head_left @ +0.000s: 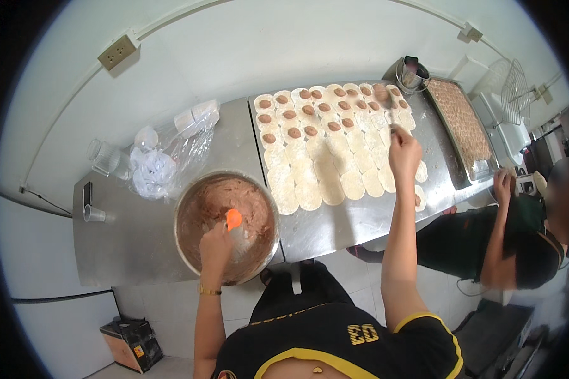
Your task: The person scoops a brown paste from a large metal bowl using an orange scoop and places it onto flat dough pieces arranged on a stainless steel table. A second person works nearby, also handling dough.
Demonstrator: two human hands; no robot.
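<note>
A large metal bowl (pixel 179 247) of pinkish-brown paste (pixel 224 192) stands at the table's near edge. My left hand (pixel 215 246) is closed on the handle of an orange scoop (pixel 234 219), held just above the paste. To the right, oval dough pieces (pixel 327 180) lie in close rows; the farther ones carry small lumps of paste (pixel 294 133), while most nearer ones are bare. Over the right side of these rows, my right hand (pixel 404 153) grips a spoon (pixel 391 114), smeared by motion. A brown lump (pixel 381 93) shows at its far end.
Crumpled plastic bags (pixel 155 170), a clear jug (pixel 104 159), a small cup (pixel 95 213) and a dark phone (pixel 87 194) lie left. A metal pail (pixel 412 79) and a long tray (pixel 434 114) of brown filling stand right, where a co-worker (pixel 487 234) stands close to the table.
</note>
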